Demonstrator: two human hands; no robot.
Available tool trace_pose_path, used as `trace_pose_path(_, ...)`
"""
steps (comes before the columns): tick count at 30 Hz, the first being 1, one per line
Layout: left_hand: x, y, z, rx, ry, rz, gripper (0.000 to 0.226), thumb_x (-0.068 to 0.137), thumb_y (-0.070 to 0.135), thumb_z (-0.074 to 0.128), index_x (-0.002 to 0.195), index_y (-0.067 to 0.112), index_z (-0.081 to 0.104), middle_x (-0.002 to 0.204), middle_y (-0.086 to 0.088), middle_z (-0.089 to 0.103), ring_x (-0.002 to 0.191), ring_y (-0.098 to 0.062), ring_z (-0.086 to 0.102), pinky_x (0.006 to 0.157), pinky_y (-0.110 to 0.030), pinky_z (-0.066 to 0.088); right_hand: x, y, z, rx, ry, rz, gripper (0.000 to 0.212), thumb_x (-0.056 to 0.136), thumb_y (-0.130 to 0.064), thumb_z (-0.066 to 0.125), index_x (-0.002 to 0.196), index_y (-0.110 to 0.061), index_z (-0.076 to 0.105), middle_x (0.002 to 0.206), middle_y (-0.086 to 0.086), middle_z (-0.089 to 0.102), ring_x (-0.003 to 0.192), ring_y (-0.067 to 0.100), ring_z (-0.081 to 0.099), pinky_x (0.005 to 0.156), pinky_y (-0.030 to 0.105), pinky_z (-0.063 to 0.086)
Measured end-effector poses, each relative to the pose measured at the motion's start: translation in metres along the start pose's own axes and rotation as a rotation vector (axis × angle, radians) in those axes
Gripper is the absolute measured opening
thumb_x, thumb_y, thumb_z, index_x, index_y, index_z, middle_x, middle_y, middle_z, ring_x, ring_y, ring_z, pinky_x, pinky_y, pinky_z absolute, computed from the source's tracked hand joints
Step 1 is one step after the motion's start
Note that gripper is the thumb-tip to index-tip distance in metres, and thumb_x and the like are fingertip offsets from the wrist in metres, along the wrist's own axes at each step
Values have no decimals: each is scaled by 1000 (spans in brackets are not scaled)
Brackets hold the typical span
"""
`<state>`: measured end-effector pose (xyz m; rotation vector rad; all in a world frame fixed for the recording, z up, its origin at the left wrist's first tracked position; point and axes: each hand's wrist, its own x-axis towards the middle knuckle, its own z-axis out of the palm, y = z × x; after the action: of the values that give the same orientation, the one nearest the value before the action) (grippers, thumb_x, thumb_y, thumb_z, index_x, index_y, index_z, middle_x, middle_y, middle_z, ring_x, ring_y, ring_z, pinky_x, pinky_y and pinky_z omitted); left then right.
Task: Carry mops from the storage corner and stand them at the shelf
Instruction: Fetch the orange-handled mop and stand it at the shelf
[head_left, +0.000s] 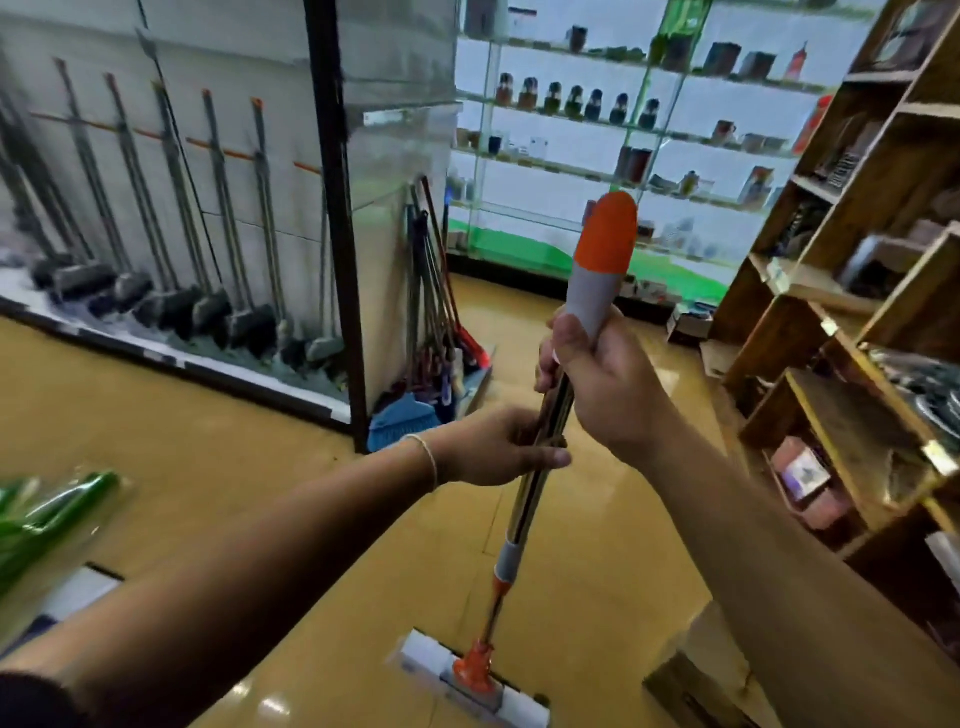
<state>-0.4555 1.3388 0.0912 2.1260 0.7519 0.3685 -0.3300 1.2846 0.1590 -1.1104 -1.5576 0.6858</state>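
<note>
Head view shows me one mop (524, 499) held upright in the middle of the aisle, its pole running from an orange and grey grip near the top down to a flat white head close to the yellow floor (218, 467) at the near edge; I cannot tell whether the head touches the floor. My right hand (597, 384) is wrapped around the grey part of the grip, and my left hand (498, 447) is curled around the shiny pole just below it, so both are clamped on the mop, one above the other.

On the far left, a row of mops and brooms (171, 218) stands against a low white shelf (249, 376). Just beyond its black post, a bundle of brooms (431, 322) leans in a corner. Wooden shelving (831, 322) lines the right side.

I judge this mop to be mid-carry: picked up, not yet stood at the shelf. How many remain to fetch I cannot tell.
</note>
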Motion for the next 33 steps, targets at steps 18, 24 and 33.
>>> trace_pose_path(18,128,-54,-107,-184,359,-207,19,93,28,63,104,14,64,103,-12,69,103,-27,66,95,-42,53,219,83,-11,199,-318,-126,27,96,-31,46,99,-5,45,71,4,51,61,18,54,59,32,50)
trace_pose_path(24,124,-110,-155,-189,442,-247,2,94,26,63,93,27,62,87,12,68,84,2,66,78,-15,51,277,105,49,184,-437,-152,24,97,-34,47,95,-10,46,68,-4,54,62,19,55,59,33,50)
trace_pose_path(33,122,-218,-274,-147,463,-300,25,93,33,62,102,9,62,100,-13,69,93,-25,67,85,-39,56,390,131,163,200,-503,-132,24,98,-33,47,96,-8,46,65,-6,55,61,18,57,60,35,51)
